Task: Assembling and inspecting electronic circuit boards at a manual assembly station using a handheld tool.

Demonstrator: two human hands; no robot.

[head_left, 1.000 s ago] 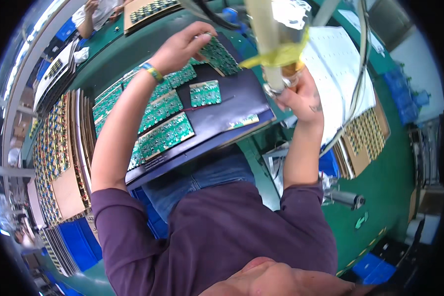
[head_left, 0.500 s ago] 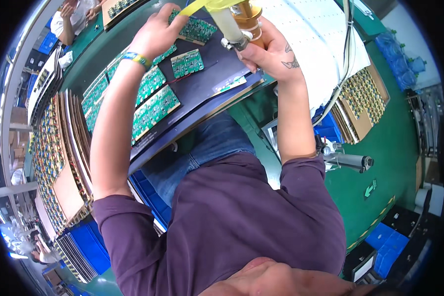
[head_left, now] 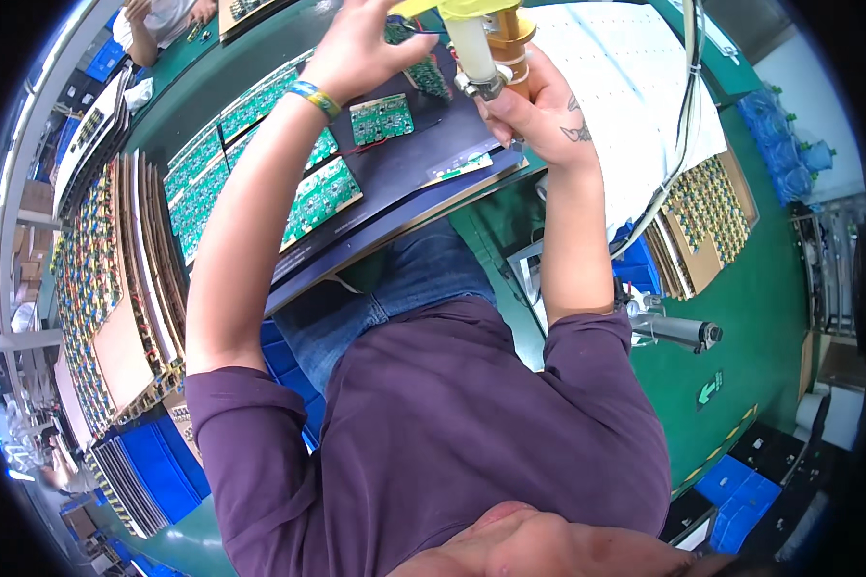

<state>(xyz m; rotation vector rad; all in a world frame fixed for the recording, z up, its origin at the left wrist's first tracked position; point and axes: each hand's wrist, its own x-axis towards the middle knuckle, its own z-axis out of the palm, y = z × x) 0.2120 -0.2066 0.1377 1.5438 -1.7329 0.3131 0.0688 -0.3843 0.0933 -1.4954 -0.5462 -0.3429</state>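
Note:
My left hand [head_left: 364,50] reaches over the dark work mat at the top of the view, its fingertips cut off by the upper edge. Its thumb and fingers hold a green circuit board [head_left: 428,79], which is tilted up. My right hand [head_left: 541,111] is wrapped round a hanging tool with a brass-coloured body [head_left: 512,40]. Beside that body runs a white tube [head_left: 470,46] with a metal clamp, and yellow material covers its top. Another small circuit board [head_left: 381,119] with red and black wires lies on the mat, below my left hand.
Several green circuit board panels [head_left: 319,200] lie under and beside my left forearm. White sheets [head_left: 625,77] cover the right side, with cables [head_left: 681,135] hanging across. Stacked trays of components [head_left: 91,288] stand at left, more [head_left: 707,216] at right. Another person's arm [head_left: 142,38] is far left.
My left hand has shifted right, and the board at it has tilted and turned. The right hand and tool sit slightly further right and lower in the picture.

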